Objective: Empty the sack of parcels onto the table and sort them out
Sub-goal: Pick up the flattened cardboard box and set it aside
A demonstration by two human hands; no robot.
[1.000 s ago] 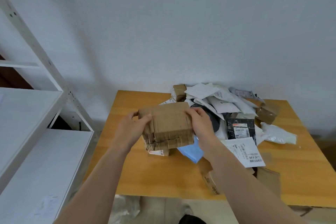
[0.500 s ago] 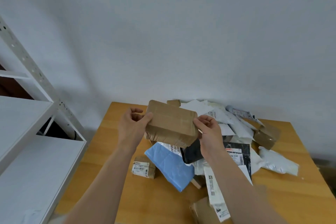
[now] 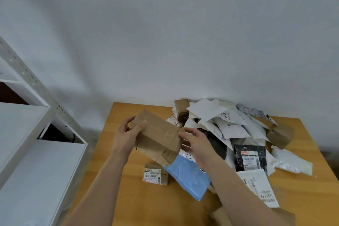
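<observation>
Table (image 3: 128, 198) left part bare; both hands (image 3: 126, 137) (image 3: 197, 145) grip taped cardboard parcel (image 3: 157, 137) aloft.

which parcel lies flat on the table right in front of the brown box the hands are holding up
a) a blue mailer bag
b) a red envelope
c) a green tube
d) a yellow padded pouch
a: the blue mailer bag lies on the table, partly under the taped brown box held up by the left hand and the right hand.
</observation>
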